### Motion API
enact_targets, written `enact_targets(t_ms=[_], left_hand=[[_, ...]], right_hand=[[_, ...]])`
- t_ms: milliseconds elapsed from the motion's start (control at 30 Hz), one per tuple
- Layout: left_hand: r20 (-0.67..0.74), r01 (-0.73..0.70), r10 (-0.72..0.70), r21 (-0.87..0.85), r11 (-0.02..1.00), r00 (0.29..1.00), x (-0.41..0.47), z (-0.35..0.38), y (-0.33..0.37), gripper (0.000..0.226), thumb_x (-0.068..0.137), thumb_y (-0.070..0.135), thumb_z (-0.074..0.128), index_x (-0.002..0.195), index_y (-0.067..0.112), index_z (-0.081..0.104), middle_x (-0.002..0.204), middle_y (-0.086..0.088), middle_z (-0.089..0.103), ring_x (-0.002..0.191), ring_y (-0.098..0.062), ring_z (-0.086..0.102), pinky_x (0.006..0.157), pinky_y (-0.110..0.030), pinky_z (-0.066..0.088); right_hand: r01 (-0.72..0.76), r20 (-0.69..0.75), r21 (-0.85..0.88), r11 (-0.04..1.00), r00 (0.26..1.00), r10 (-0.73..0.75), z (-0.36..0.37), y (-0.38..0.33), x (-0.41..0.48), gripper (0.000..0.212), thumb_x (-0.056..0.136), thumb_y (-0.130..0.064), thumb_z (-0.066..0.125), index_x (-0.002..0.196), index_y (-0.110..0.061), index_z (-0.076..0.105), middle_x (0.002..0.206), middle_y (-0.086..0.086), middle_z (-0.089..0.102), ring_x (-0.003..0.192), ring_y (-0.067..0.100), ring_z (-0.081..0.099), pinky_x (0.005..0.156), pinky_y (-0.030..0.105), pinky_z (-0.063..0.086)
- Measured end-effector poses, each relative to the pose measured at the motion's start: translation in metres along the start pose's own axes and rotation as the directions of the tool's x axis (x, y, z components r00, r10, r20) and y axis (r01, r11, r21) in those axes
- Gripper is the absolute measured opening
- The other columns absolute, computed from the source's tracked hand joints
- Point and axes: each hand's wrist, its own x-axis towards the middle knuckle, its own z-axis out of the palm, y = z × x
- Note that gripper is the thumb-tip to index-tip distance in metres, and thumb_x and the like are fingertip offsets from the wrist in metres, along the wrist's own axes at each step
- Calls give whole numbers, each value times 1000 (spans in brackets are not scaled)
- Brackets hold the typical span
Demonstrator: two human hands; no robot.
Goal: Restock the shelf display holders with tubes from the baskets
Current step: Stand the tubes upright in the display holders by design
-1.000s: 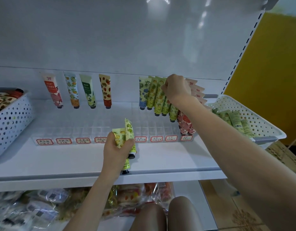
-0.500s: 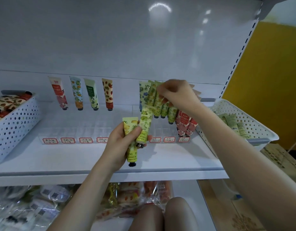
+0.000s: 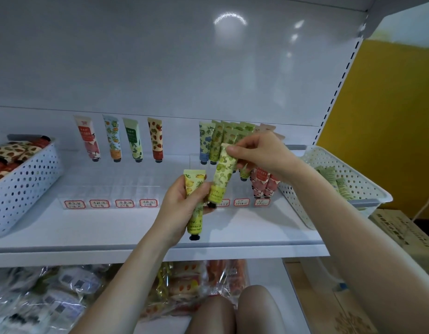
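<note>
In front of the display holder (image 3: pixel 136 186), pinching the green tube (image 3: pixel 223 173) at its crimped top with right hand (image 3: pixel 259 153) fingertips; clamping its cap end, plus a yellow tube (image 3: pixel 194 201), in curled left hand (image 3: pixel 178 208) fingers. Probably light, soft-walled, slick: better gripped at crimp or cap.

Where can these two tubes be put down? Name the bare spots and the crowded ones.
Free: the shelf strip between the labels and the front edge, from the left basket to the right basket; also the empty holder slots before the four lone tubes. Crowded: the holder's right rows, packed with green tubes and pink tubes by the right hand.
</note>
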Motion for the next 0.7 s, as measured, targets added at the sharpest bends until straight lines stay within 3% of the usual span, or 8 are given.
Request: enact_targets(t_ms=[133, 200, 367, 433, 500, 600, 700], left_hand=[[-196, 59, -19, 203, 977, 980, 6, -6, -19, 11, 95, 17, 50, 101, 7, 51, 84, -5, 65, 62, -5, 66, 54, -18, 53], [-263, 106, -32, 274, 956, 964, 8, -5, -29, 13, 96, 19, 49, 97, 6, 50, 77, -5, 60, 50, -5, 59, 47, -15, 49], [-330, 169, -85, 235, 957, 940, 12, 0, -44, 14, 97, 19, 48, 88, 8, 46, 69, -3, 55, 40, -6, 47, 41, -18, 43], [-358, 190, -110, 195, 962, 927, 13, 0, -45, 14, 96, 19, 49, 86, 11, 46, 67, -3, 56, 38, -5, 47, 39, -17, 42], [-358, 194, -122, 173, 966, 926, 14, 0, -45, 14, 96, 19, 50, 86, 10, 45, 67, -4, 56, 37, -5, 46, 38, -17, 42], [-358, 195, -126, 164, 967, 925, 13, -1, -45, 15, 96, 21, 50, 87, 9, 45, 64, -4, 56, 36, -4, 46, 39, -16, 42], [-357, 186, -118, 163, 969, 927, 12, -4, -46, 16, 95, 22, 51, 89, 8, 46, 62, -3, 57, 37, -4, 47, 39, -16, 42]], right_hand=[[-38, -329, -238, 970, 943, -44, -20, 10, 9, 30, 87, -25, 64, 79, 3, 68, 67, 16, 66, 43, 6, 50, 48, 18, 43], [-84, -405, -338, 937, 912, -65, -27, 13, 15, 31, 89, -22, 61, 82, 7, 67, 72, 19, 67, 39, 4, 46, 45, 19, 41], [-157, -373, -456, 876, 927, -28, -21, 16, 29, 28, 88, -14, 56, 75, 10, 59, 73, 22, 63, 59, 25, 52, 64, 35, 52], [-179, -359, -477, 861, 933, -5, -13, 20, 40, 22, 88, -13, 55, 70, -1, 52, 79, 27, 61, 66, 27, 54, 70, 41, 53], [-238, -349, -507, 828, 936, 56, -4, 22, 49, 17, 90, -17, 54, 78, -8, 46, 92, 35, 59, 72, 33, 54, 72, 45, 53], [-263, -325, -568, 780, 942, 81, 1, 22, 55, 34, 95, -16, 49, 65, -5, 38, 64, 16, 49, 55, 22, 43, 50, 26, 41], [-281, -317, -604, 746, 943, 98, 5, 21, 56, 40, 95, -12, 48, 57, -9, 35, 56, 4, 39, 48, 15, 37, 41, 23, 28]])
